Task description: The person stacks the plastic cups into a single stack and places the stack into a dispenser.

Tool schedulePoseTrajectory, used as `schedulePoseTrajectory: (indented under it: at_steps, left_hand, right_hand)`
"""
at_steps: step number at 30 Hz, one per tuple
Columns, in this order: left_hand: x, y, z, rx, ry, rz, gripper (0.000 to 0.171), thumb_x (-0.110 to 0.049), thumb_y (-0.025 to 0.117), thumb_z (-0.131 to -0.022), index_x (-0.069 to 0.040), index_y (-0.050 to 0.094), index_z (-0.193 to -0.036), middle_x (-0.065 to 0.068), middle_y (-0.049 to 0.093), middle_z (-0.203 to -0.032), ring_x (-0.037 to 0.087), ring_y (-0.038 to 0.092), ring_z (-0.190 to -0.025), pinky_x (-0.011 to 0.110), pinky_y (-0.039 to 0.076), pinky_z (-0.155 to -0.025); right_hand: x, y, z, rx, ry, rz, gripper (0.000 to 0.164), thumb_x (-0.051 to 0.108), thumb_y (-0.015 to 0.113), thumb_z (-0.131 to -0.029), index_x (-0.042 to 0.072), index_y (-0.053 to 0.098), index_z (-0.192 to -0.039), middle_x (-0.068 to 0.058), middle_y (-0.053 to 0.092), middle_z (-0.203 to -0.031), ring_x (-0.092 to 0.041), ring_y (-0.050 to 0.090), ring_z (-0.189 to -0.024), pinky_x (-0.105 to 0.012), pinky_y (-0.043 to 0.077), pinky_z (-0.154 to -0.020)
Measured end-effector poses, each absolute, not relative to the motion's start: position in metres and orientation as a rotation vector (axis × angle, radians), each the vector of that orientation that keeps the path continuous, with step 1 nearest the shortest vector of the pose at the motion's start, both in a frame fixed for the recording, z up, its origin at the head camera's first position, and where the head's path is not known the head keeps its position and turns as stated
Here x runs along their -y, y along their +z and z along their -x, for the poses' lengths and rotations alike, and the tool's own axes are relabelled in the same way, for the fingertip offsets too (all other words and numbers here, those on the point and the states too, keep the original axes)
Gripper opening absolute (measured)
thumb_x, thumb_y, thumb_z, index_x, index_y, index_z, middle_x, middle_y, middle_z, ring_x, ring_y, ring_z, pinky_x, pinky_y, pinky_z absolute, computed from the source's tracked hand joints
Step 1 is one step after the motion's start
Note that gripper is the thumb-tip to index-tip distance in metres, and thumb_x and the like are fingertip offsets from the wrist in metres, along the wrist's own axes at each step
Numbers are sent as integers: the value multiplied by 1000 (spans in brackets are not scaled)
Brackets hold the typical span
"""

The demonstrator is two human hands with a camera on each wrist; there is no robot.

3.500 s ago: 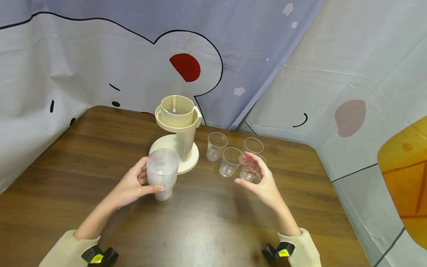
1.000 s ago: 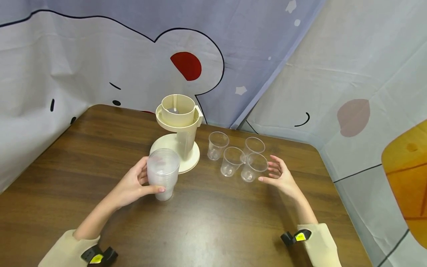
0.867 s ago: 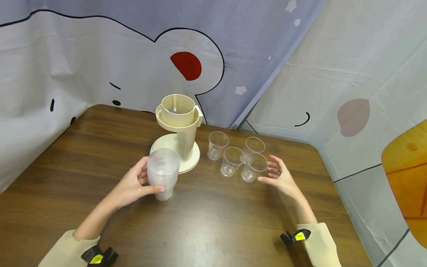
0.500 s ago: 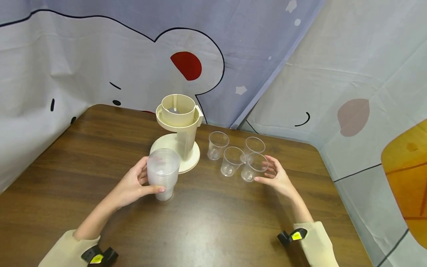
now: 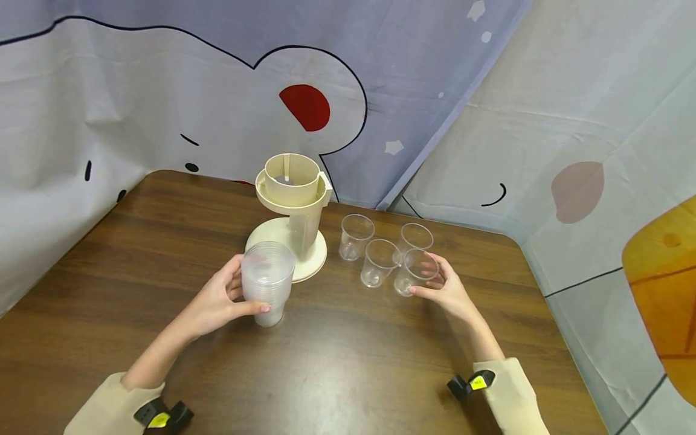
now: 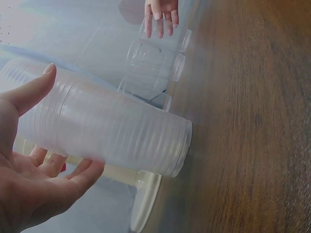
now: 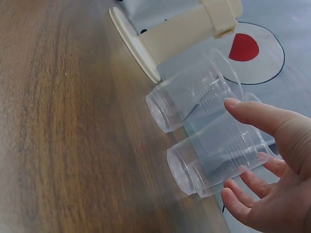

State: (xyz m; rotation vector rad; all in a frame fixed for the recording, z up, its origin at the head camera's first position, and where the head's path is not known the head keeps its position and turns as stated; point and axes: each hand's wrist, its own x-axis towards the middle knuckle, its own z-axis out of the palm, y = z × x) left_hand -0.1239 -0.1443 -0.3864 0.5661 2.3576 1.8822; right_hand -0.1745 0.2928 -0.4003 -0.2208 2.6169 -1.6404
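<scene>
My left hand (image 5: 223, 299) grips a tall nested stack of clear plastic cups (image 5: 269, 278), thumb on the near side and fingers behind. The stack stands upright on the table; in the left wrist view the same stack (image 6: 112, 126) looks frosted with many ridges. On the right, my right hand (image 5: 448, 290) is at the nearest single clear cup (image 5: 410, 278), its thumb and fingers spread about the cup's right side. In the right wrist view the thumb (image 7: 257, 114) is apart from the loosely bent fingers (image 7: 252, 187); whether they touch the cup, I cannot tell.
Behind the stack stands a cream-coloured holder (image 5: 293, 193) with a ring-shaped top and a round base (image 5: 272, 232). Other single cups (image 5: 379, 260) stand upright close together right of it. A printed curtain (image 5: 217, 109) hangs along the back of the wooden table (image 5: 326, 374).
My right hand moved right from over the cups to beside the nearest one, then back left against its side. The left hand and stack have stayed put.
</scene>
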Motion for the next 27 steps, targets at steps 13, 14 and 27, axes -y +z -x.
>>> schedulePoseTrajectory:
  at_steps: [13, 14, 27]
  left_hand:
    - [144, -385, 124, -2349, 1889, -565, 72, -5, 80, -76, -1, 37, -134, 18, 52, -125, 0, 59, -105, 20, 51, -89]
    - [144, -385, 123, -2351, 1887, -565, 72, -5, 80, -76, -1, 37, -134, 18, 52, -126, 0, 59, -105, 21, 51, -89]
    - [144, -385, 124, -2351, 1885, -567, 71, -6, 80, -76, -1, 38, -133, 18, 52, -125, 0, 59, -105, 20, 51, -89]
  right_hand:
    - [-292, -405, 179, -2648, -1642, 243, 75, -2, 73, -78, -1, 34, -142, -29, 45, -135, -16, 53, -111, -35, 46, -99]
    - [-292, -405, 179, -2648, -1643, 241, 74, -2, 73, -79, -1, 34, -142, -29, 46, -135, -10, 53, -109, -30, 47, -97]
    - [-295, -396, 174, -2648, -1679, 222, 69, 2, 72, -83, 0, 35, -141, -29, 45, -135, -6, 55, -109, -13, 44, -91]
